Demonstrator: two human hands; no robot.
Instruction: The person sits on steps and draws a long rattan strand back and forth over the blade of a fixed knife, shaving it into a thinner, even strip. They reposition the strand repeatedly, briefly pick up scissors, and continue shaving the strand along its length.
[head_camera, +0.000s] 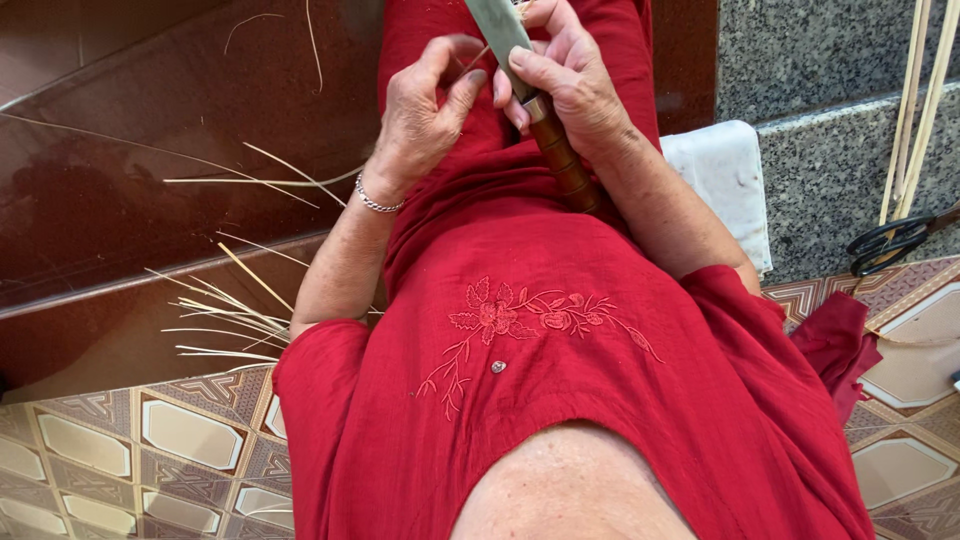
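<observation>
Thin dry straw slivers (225, 315) lie on glossy brown stone. The left hand (425, 110) pinches a thin pale strip (478, 57) over the lap. The right hand (565, 85) grips tightly a knife (525, 85) with flat metal blade and ribbed wooden handle. Black scissors (890, 240) rest on speckled granite.

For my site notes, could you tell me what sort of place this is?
Probably a home doorstep or porch used for handcraft: patterned floor tiles, polished dark stone steps, and thin cane strips scattered beside the person, whose right hand holds a wooden-handled knife.
</observation>
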